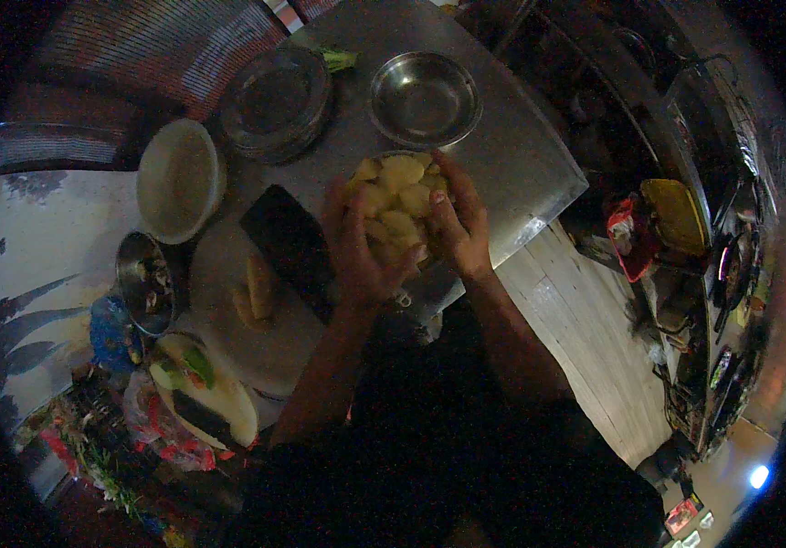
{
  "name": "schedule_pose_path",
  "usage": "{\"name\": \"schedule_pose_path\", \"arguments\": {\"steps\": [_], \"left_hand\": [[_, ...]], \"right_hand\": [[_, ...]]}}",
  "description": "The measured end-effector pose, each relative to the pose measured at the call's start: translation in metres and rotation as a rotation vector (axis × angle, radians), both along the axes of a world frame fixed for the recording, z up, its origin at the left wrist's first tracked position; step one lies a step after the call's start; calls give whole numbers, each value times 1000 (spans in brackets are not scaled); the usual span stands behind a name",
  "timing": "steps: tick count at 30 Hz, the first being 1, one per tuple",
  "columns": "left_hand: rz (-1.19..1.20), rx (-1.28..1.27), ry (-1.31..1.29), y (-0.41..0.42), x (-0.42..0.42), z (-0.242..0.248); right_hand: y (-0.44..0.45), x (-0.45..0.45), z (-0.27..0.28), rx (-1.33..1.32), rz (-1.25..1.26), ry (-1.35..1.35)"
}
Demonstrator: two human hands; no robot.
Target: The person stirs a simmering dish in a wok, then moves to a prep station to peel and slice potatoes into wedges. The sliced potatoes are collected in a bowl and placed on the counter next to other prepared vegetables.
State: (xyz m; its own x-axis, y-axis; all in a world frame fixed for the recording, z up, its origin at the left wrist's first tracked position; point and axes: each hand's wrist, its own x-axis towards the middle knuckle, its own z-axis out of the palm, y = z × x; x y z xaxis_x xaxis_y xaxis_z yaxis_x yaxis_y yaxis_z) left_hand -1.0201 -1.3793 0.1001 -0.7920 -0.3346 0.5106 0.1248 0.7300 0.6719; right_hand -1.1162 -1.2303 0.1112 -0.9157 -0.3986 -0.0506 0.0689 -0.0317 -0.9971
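Between my two hands is a heap of pale yellow slices (403, 198), which look like potato. My left hand (362, 253) cups its left and near side, and my right hand (461, 222) grips the right side with the thumb on top. Whether a bowl lies under the slices is hard to tell in the dim light. Left of my left hand, a dark wide-bladed cleaver (288, 236) rests on a round cutting board (218, 264). Elongated light-brown pieces (254, 294) lie on that board. Just beyond my hands a shiny steel bowl (425, 99) stands on the metal table (509, 157).
Stacked plates or shallow dishes (273, 103) stand at the back left, near a green vegetable piece (338, 60). Along the left are a pale deep bowl (179, 181), a dark metal bowl (145, 282) with contents, and an oval pale board or tray (211, 397). Cluttered shelving (680, 226) lines the right.
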Motion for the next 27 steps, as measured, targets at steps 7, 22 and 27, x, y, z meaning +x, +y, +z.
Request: {"name": "schedule_pose_path", "arguments": {"steps": [7, 22, 27], "left_hand": [[2, 33, 18, 0, -1, 2], [139, 1249, 51, -2, -4, -1], [147, 1302, -48, 1, 0, 0]], "right_hand": [[-2, 0, 8, -337, -26, -276], [4, -11, -22, -173, -46, -299], [5, -6, -14, -240, -46, -374]]}}
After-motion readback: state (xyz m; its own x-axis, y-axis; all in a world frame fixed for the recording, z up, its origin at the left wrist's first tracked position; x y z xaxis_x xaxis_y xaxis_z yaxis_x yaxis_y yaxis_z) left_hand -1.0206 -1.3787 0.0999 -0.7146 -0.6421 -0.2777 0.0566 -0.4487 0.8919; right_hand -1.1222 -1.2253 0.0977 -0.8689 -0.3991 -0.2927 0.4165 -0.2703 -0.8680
